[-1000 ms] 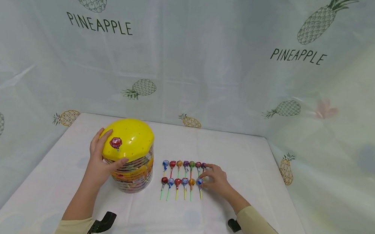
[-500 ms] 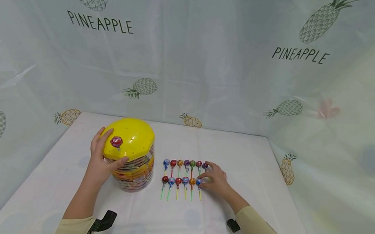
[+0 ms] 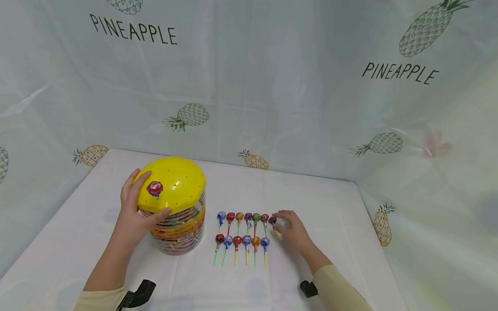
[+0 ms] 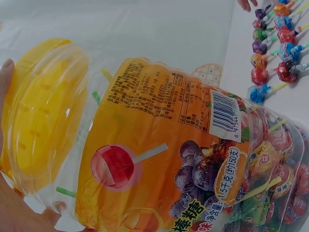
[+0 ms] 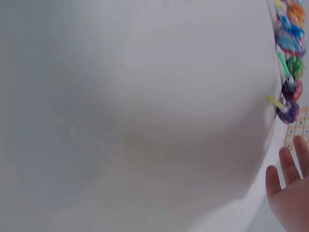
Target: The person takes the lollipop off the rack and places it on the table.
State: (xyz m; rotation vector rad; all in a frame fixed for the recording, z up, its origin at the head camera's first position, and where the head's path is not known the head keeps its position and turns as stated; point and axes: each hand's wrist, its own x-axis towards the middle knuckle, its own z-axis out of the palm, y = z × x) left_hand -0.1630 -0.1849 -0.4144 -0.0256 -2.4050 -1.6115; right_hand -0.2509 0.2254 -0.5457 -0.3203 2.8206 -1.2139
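A clear plastic jar (image 3: 187,234) of wrapped lollipops stands upright at the left, topped by a yellow lid (image 3: 179,176). My left hand (image 3: 131,222) grips it by the lid, thumb at the front and fingers over the far left side. In the left wrist view, lollipops show through the jar below its orange label (image 4: 130,121). To the right lie two rows of lollipops. At the right end of the back row is a dark purple lollipop (image 3: 273,220) with a yellow stick. My right hand (image 3: 293,231) is beside it; in the right wrist view its fingers (image 5: 288,166) are spread and apart from the candy.
The front row ends at a blue lollipop (image 3: 265,241), close to the right hand. A white cloth covers the table (image 3: 317,197). Behind it hangs a curtain (image 3: 256,76) printed with pineapples. Black wrist cameras (image 3: 138,295) sit at both cuffs.
My right hand has moved away from the front row's blue lollipop to the purple one behind it. The front row's right end has come into full view. My left hand stays on the jar.
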